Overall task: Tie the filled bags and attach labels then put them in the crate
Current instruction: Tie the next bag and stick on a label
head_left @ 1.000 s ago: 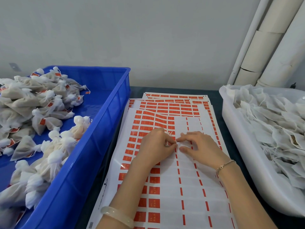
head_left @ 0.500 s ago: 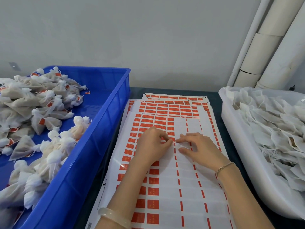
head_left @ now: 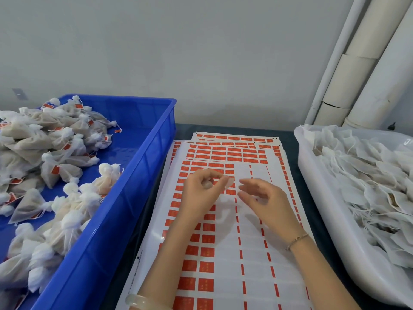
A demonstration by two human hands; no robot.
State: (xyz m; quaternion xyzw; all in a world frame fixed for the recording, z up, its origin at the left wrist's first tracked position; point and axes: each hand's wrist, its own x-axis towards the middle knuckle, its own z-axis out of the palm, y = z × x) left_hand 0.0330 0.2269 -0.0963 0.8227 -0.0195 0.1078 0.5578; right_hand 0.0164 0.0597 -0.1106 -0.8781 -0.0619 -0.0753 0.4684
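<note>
Left hand (head_left: 201, 191) is up off the paper with its fingers curled in. The thumb and index tip look like they're pinching a small pale peeled label (head_left: 230, 182). It's pretty blurry there, so that's all I can say about it. Right hand (head_left: 262, 199) hovers just beside it, fingers loosely bent and spread, nothing in it. There's a thin gold chain bracelet (head_left: 296, 240) on the right wrist and a pale glassy bangle (head_left: 143, 300) on the left.

Both hands are over a stack of white sheets covered in red-orange rectangular labels (head_left: 202, 267). The top sheet's right-hand columns are bare white with only thin red strips. The sheets lie on a dark tabletop (head_left: 185, 132).

Just beside the sheets on the left is a big blue plastic crate (head_left: 134, 198). It holds a heap of tied white mesh bags with brownish filling (head_left: 64, 173), many with a red tag. On the right, a white plastic tub (head_left: 317, 198) is piled with flat white mesh bags with loose strings (head_left: 368, 175). White pipes (head_left: 357, 74) run up the grey wall behind it.
</note>
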